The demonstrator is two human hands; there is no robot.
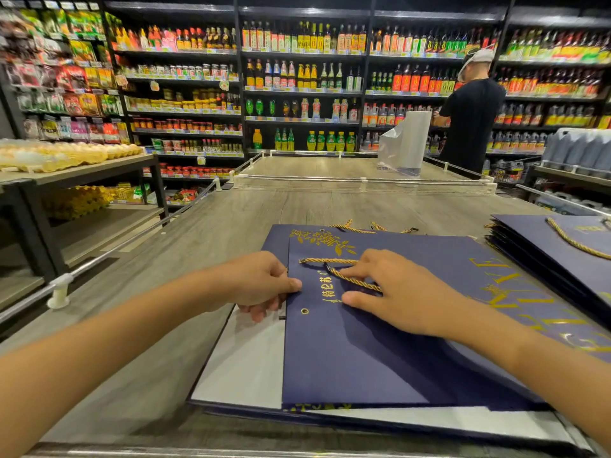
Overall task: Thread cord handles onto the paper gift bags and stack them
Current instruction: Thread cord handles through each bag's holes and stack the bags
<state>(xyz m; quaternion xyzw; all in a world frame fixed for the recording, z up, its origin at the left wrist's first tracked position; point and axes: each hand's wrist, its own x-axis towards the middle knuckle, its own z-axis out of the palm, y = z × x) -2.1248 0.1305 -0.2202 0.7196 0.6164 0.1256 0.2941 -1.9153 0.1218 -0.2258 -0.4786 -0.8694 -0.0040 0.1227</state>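
L hand (261, 282) fingers clamp bag (347, 358) edge, R hand (396, 292) pinches cord (357, 280); 2nd stack (582, 259) right, roll (413, 140) beyond.

Arms (132, 325) bare as far up as I can see; left hand (261, 282) and right hand (393, 292) bare too, nails short.

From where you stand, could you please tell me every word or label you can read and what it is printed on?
Top gift bag: small gold Chinese characters beside the cord handle, too blurred to quote.
Same bag: large sideways gold capitals, partly covered; only "E" at the far end reads.
Shelf bottles and price tags: too small to read.
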